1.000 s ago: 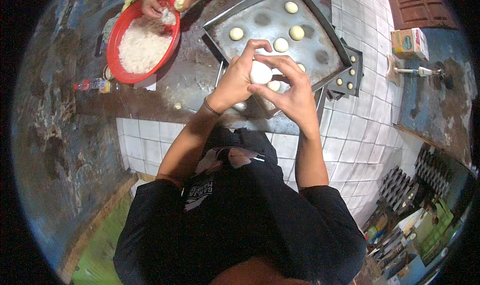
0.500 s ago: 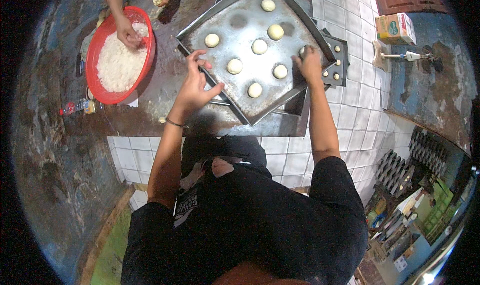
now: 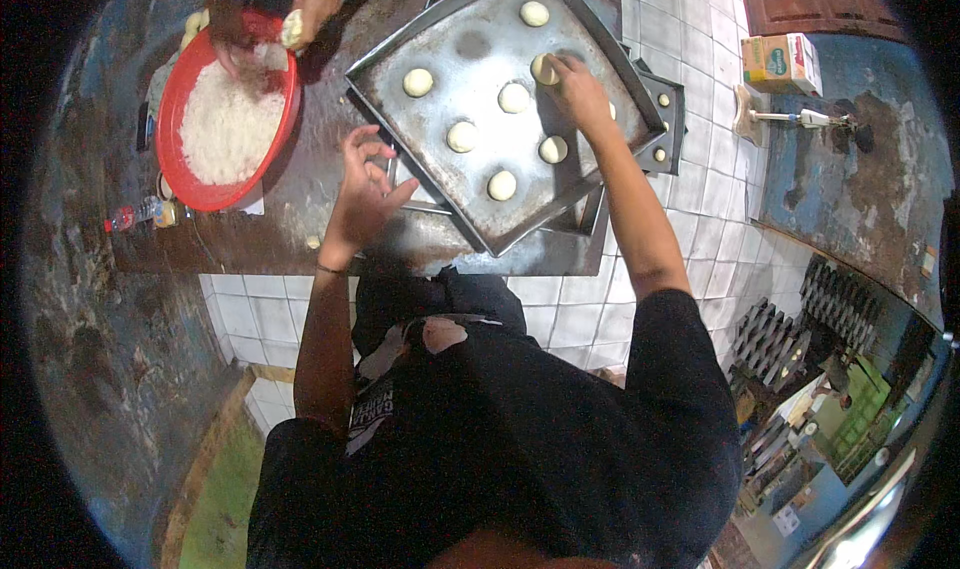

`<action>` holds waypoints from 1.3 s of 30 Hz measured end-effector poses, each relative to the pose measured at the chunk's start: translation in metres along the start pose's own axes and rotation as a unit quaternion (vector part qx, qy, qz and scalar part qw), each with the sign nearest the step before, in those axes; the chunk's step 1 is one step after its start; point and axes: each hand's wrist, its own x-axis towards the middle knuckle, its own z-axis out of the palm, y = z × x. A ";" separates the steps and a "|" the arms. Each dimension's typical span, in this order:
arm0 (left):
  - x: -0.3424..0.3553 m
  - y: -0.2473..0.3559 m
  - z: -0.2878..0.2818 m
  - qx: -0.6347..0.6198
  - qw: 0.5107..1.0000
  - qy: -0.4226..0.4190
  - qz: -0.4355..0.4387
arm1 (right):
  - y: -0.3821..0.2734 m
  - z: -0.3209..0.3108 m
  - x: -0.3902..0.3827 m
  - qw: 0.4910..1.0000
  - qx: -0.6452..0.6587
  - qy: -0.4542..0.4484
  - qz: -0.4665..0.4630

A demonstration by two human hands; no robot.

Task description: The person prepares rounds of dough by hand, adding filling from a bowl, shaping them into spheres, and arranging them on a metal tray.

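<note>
A dark metal baking tray (image 3: pixel 440 109) lies at an angle on the worktable, with several pale round dough balls (image 3: pixel 514 98) spaced over it. My right hand (image 3: pixel 580 91) reaches over the tray from the right, its fingers closed around a dough ball (image 3: pixel 544 69) near the middle. Another ball shows partly behind my right wrist. Left of the tray's near-left edge, my left hand (image 3: pixel 362 194) hovers with fingers apart and holds nothing.
At left stands a red basin (image 3: pixel 168 134) of white crumbly filling or flour. A co-worker's blurred hand (image 3: pixel 235 57) is over it; their other hand (image 3: pixel 318 4) holds a dough piece (image 3: pixel 291 29). More trays lie underneath and at right. A bottle (image 3: pixel 125 217) lies at left.
My right hand has gone from a ball near the tray's right corner to one farther left. My left hand has drawn away from the tray edge. The co-worker's dough piece has come nearer the basin.
</note>
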 end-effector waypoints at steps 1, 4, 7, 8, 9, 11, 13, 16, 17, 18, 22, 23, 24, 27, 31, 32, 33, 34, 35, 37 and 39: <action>0.004 0.005 0.002 -0.016 1.000 -0.004 0.006 | 0.009 0.010 0.013 0.998 -0.057 -0.025 0.008; 0.014 0.015 0.005 -0.031 0.998 -0.004 0.052 | 0.029 0.030 0.057 0.992 -0.088 -0.085 0.038; 0.021 0.012 0.010 -0.171 0.984 0.032 0.025 | 0.010 -0.001 0.069 0.962 0.220 -0.157 0.049; 0.028 0.003 0.013 -0.233 0.971 0.048 0.023 | -0.008 -0.001 0.063 0.940 0.312 -0.140 -0.006; 0.030 -0.007 0.012 -0.243 0.967 0.070 0.008 | -0.068 -0.025 0.046 0.932 0.346 -0.104 -0.036; 0.039 0.006 0.017 -0.367 0.925 0.088 -0.037 | -0.147 -0.029 0.012 0.924 0.371 -0.032 -0.085; 0.040 0.011 0.011 -0.402 0.909 0.096 -0.051 | -0.223 -0.030 -0.024 0.883 0.465 -0.016 -0.056; 0.029 0.028 -0.006 -0.408 0.885 0.216 -0.052 | -0.282 -0.037 -0.054 0.816 0.576 -0.018 -0.047; 0.026 0.040 -0.011 -0.390 0.880 0.267 -0.048 | -0.291 -0.034 -0.057 0.801 0.594 0.007 -0.073; 0.022 0.033 -0.022 -0.292 0.912 0.286 -0.029 | -0.299 -0.030 -0.057 0.784 0.612 0.031 -0.099; 0.009 0.048 -0.051 -0.363 0.887 0.285 -0.002 | -0.374 -0.021 -0.039 0.780 0.600 0.164 0.070; 0.011 0.043 -0.054 -0.454 0.835 0.308 -0.031 | -0.386 -0.027 -0.030 0.775 0.601 0.186 0.061; -0.002 0.032 -0.078 -0.440 0.879 0.185 -0.003 | -0.393 -0.034 -0.022 0.766 0.616 0.167 0.081; -0.014 0.020 -0.122 -0.400 0.891 0.208 0.052 | -0.410 -0.039 -0.007 0.752 0.652 0.057 0.080; -0.036 -0.044 -0.176 -0.531 0.824 0.147 0.132 | -0.462 -0.070 -0.003 0.763 0.613 -0.198 -0.057; -0.049 -0.064 -0.185 -0.304 0.934 0.125 0.140 | -0.475 -0.072 0.001 0.783 0.566 -0.231 -0.114; -0.062 -0.084 -0.194 -0.058 0.978 0.120 0.163 | -0.500 -0.075 0.006 0.819 0.512 -0.212 -0.149; -0.071 -0.086 -0.193 -0.084 0.962 0.173 0.191 | -0.512 -0.065 0.021 0.870 0.405 -0.151 -0.235; -0.078 -0.078 -0.198 -0.106 0.944 0.221 0.220 | -0.523 -0.054 0.035 0.903 0.360 -0.157 -0.177; -0.092 -0.078 -0.227 -0.142 0.965 0.181 0.128 | -0.537 -0.008 0.072 0.933 0.312 -0.101 -0.150; -0.097 -0.095 -0.255 -0.047 0.974 0.195 0.102 | -0.545 0.035 0.116 0.947 0.265 -0.125 -0.136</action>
